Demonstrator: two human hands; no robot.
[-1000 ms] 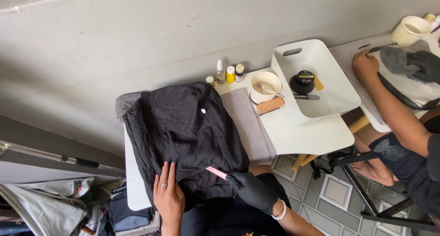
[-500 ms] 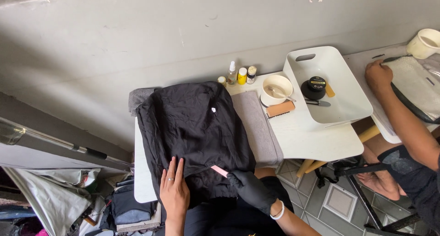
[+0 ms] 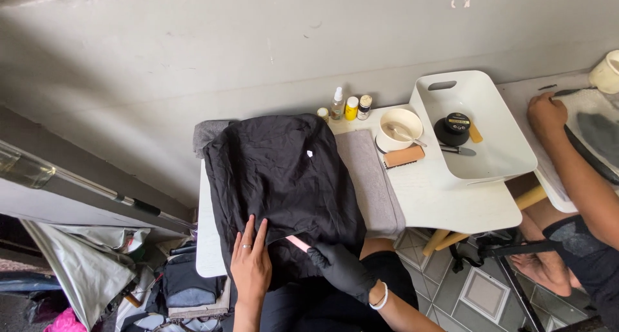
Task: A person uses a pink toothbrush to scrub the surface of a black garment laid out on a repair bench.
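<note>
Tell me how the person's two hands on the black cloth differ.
The left hand is bare, with a ring on one finger; the right hand wears a black glove and a white band at the wrist. The left hand lies flat, fingers spread on the black cloth; the right hand's fingers curl around a pink tool. Both rest at the cloth's near edge.

Black crumpled cloth garment [image 3: 284,183] bears one small white mark. Right hand [image 3: 342,271] wears a black glove, gripping a pink flat tool [image 3: 298,243]. Rectangular plastic tray [image 3: 500,158] is white.
</note>
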